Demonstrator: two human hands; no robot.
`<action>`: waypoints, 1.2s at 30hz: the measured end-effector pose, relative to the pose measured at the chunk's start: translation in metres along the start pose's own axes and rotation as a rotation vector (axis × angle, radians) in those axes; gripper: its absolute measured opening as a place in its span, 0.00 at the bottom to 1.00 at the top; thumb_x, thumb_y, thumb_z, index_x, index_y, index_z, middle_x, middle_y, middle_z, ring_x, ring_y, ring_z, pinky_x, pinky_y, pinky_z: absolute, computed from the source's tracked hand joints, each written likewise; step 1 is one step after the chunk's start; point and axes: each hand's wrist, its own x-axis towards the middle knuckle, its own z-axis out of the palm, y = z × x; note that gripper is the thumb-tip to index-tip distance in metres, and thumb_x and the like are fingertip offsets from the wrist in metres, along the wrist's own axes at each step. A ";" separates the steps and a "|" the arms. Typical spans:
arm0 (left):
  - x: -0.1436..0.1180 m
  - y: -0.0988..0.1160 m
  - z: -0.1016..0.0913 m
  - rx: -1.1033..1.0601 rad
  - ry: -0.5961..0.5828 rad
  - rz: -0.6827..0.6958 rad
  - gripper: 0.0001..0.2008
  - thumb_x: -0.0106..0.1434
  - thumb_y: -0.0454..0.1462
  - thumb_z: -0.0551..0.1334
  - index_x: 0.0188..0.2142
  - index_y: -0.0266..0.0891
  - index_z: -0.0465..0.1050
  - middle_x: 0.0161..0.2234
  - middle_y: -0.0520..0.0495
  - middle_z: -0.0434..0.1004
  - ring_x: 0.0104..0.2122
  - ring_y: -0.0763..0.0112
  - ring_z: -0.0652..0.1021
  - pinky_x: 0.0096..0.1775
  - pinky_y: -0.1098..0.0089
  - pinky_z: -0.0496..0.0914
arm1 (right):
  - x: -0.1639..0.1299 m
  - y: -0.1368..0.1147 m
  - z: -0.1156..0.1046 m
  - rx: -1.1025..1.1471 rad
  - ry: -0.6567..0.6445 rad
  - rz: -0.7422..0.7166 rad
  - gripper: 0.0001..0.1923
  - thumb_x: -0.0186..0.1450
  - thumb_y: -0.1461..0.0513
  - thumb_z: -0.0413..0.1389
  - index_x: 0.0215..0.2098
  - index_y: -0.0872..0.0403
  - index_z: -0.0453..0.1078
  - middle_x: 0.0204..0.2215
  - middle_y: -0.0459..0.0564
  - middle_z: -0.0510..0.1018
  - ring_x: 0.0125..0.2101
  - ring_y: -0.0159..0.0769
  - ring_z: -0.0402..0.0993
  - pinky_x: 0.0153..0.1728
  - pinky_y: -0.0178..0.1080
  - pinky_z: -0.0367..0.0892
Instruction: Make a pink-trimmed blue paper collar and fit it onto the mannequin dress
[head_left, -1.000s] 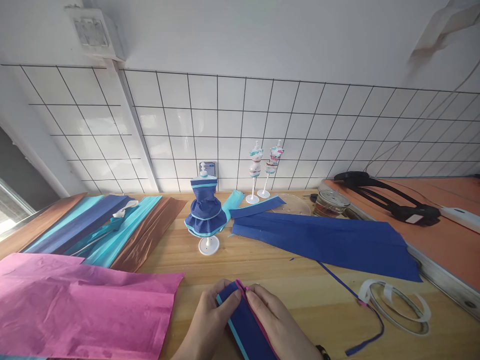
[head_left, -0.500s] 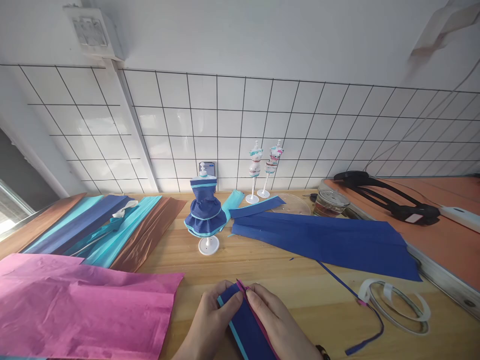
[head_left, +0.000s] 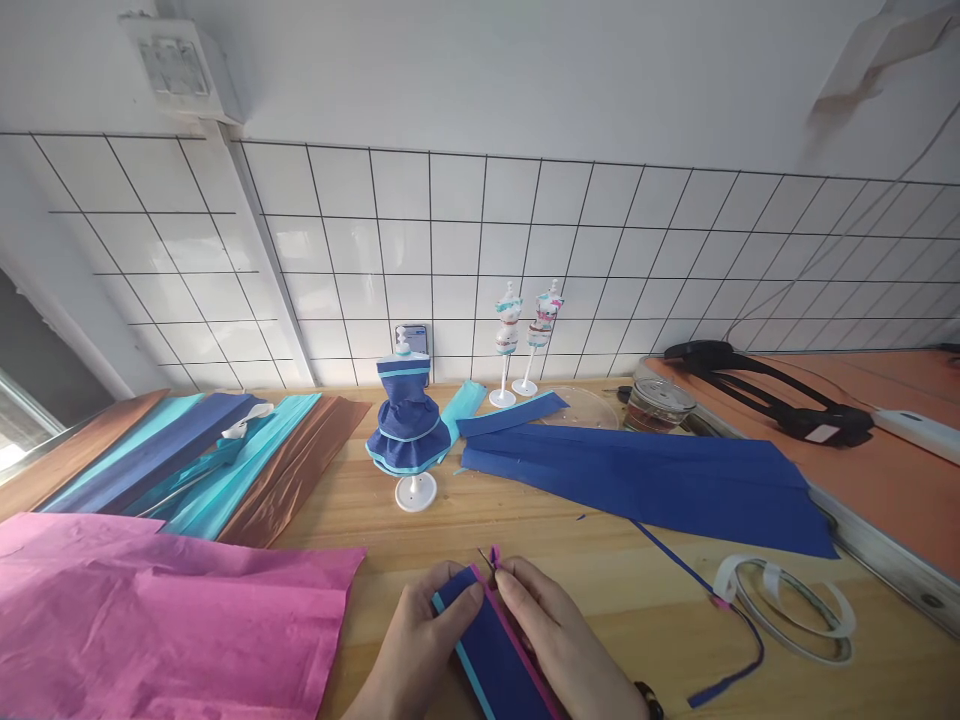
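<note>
At the bottom centre of the wooden table (head_left: 600, 580), my left hand (head_left: 420, 645) and my right hand (head_left: 559, 645) press on a folded dark blue paper strip (head_left: 491, 650). The strip has a light blue stripe along its left edge and a pink stripe along its right edge. My left thumb lies on the strip's upper left end. My right fingers run along the pink edge, whose tip sticks up past my fingertips. Behind them stands a small mannequin in a blue paper dress (head_left: 409, 425).
A pink paper sheet (head_left: 165, 620) lies at the left, with teal, blue and brown sheets (head_left: 195, 455) behind it. Long blue paper pieces (head_left: 652, 480) spread to the right. A tape ring (head_left: 784, 605), two small mannequins (head_left: 525, 335), a glass dish (head_left: 660, 403) and an orange mat (head_left: 885, 440) are at the right.
The pink edge's tip now pokes out farther beyond my right fingertips. Both hands stay on the strip with only slight shifts.
</note>
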 end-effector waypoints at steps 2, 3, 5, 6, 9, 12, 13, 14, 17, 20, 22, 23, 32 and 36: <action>0.000 -0.001 -0.001 -0.067 -0.011 -0.026 0.14 0.54 0.45 0.62 0.25 0.36 0.70 0.21 0.53 0.68 0.25 0.73 0.68 0.29 0.74 0.62 | 0.002 0.004 -0.006 -0.107 0.065 -0.023 0.18 0.65 0.51 0.42 0.34 0.53 0.67 0.30 0.48 0.76 0.34 0.38 0.71 0.36 0.36 0.65; 0.000 -0.001 -0.002 -0.118 -0.017 -0.045 0.13 0.54 0.45 0.62 0.25 0.35 0.70 0.22 0.53 0.68 0.25 0.73 0.68 0.30 0.73 0.62 | 0.004 0.007 -0.010 -0.175 0.106 -0.034 0.17 0.65 0.51 0.43 0.39 0.53 0.67 0.34 0.50 0.76 0.38 0.40 0.71 0.39 0.38 0.64; 0.001 0.000 -0.002 -0.243 -0.029 -0.077 0.13 0.54 0.44 0.62 0.27 0.35 0.71 0.23 0.52 0.70 0.25 0.73 0.69 0.31 0.72 0.64 | 0.008 0.013 -0.019 -0.321 0.187 -0.047 0.21 0.64 0.51 0.45 0.50 0.53 0.62 0.44 0.53 0.75 0.46 0.43 0.69 0.44 0.41 0.62; 0.001 0.001 -0.003 -0.304 -0.028 -0.093 0.13 0.54 0.44 0.63 0.27 0.35 0.71 0.23 0.52 0.70 0.25 0.74 0.69 0.31 0.72 0.65 | 0.009 0.016 -0.023 -0.400 0.227 -0.042 0.23 0.63 0.52 0.47 0.53 0.53 0.60 0.46 0.55 0.74 0.47 0.45 0.68 0.44 0.42 0.62; 0.001 0.004 -0.003 -0.422 -0.027 -0.123 0.12 0.52 0.43 0.65 0.26 0.35 0.72 0.23 0.52 0.70 0.24 0.74 0.69 0.31 0.71 0.66 | 0.014 0.025 -0.033 -0.608 0.295 -0.035 0.22 0.64 0.53 0.45 0.52 0.55 0.63 0.44 0.57 0.76 0.43 0.47 0.71 0.42 0.45 0.63; 0.001 0.007 -0.005 -0.451 -0.025 -0.122 0.11 0.52 0.42 0.65 0.27 0.35 0.72 0.23 0.51 0.71 0.25 0.74 0.70 0.31 0.71 0.67 | 0.017 0.029 -0.040 -0.754 0.282 -0.079 0.20 0.66 0.57 0.41 0.46 0.57 0.69 0.39 0.58 0.77 0.40 0.46 0.73 0.38 0.44 0.64; 0.001 0.007 -0.005 -0.450 -0.016 -0.119 0.11 0.52 0.42 0.65 0.27 0.35 0.72 0.23 0.51 0.71 0.24 0.74 0.70 0.31 0.70 0.68 | 0.018 0.030 -0.041 -0.796 0.278 -0.093 0.19 0.66 0.58 0.41 0.44 0.57 0.70 0.38 0.58 0.78 0.38 0.46 0.73 0.37 0.43 0.64; 0.002 0.008 -0.006 -0.448 -0.004 -0.118 0.11 0.52 0.42 0.65 0.27 0.34 0.72 0.23 0.51 0.71 0.24 0.74 0.70 0.31 0.70 0.68 | 0.019 0.030 -0.043 -0.833 0.281 -0.100 0.19 0.66 0.59 0.40 0.43 0.57 0.70 0.37 0.57 0.78 0.37 0.45 0.74 0.35 0.42 0.65; 0.003 0.008 -0.009 -0.458 0.017 -0.120 0.11 0.51 0.41 0.66 0.28 0.34 0.72 0.23 0.50 0.71 0.24 0.73 0.71 0.30 0.70 0.68 | 0.020 0.028 -0.046 -0.894 0.293 -0.106 0.18 0.66 0.61 0.40 0.36 0.55 0.72 0.33 0.55 0.79 0.32 0.43 0.74 0.32 0.40 0.64; 0.005 0.008 -0.012 -0.478 0.010 -0.110 0.11 0.50 0.41 0.66 0.29 0.35 0.72 0.23 0.51 0.71 0.25 0.72 0.72 0.31 0.70 0.68 | 0.019 0.026 -0.047 -0.892 0.271 -0.123 0.16 0.66 0.62 0.41 0.35 0.53 0.72 0.31 0.52 0.79 0.30 0.41 0.74 0.30 0.39 0.64; 0.007 0.008 -0.015 -0.429 0.019 -0.108 0.13 0.50 0.42 0.66 0.33 0.36 0.72 0.24 0.51 0.72 0.25 0.71 0.73 0.31 0.69 0.69 | 0.019 0.024 -0.046 -0.874 0.263 -0.177 0.13 0.66 0.61 0.45 0.40 0.52 0.71 0.33 0.51 0.79 0.33 0.41 0.74 0.33 0.40 0.65; 0.009 0.008 -0.016 -0.364 0.038 -0.104 0.14 0.50 0.43 0.65 0.35 0.37 0.71 0.25 0.51 0.72 0.25 0.70 0.73 0.30 0.69 0.69 | 0.019 0.023 -0.046 -0.859 0.268 -0.208 0.13 0.65 0.61 0.46 0.43 0.52 0.70 0.34 0.51 0.79 0.35 0.42 0.73 0.36 0.41 0.65; 0.008 0.009 -0.022 0.686 0.346 0.511 0.13 0.53 0.40 0.62 0.39 0.43 0.72 0.43 0.44 0.72 0.45 0.57 0.70 0.47 0.58 0.63 | 0.012 0.020 -0.027 -0.624 0.126 -0.412 0.15 0.65 0.62 0.50 0.50 0.53 0.65 0.38 0.51 0.76 0.40 0.40 0.69 0.43 0.43 0.65; -0.001 0.009 -0.011 0.726 0.031 0.523 0.08 0.56 0.37 0.60 0.37 0.44 0.72 0.32 0.49 0.76 0.36 0.65 0.74 0.43 0.64 0.65 | 0.006 0.022 -0.013 -0.656 0.023 -0.464 0.18 0.63 0.66 0.50 0.52 0.51 0.63 0.35 0.50 0.75 0.38 0.40 0.68 0.41 0.45 0.66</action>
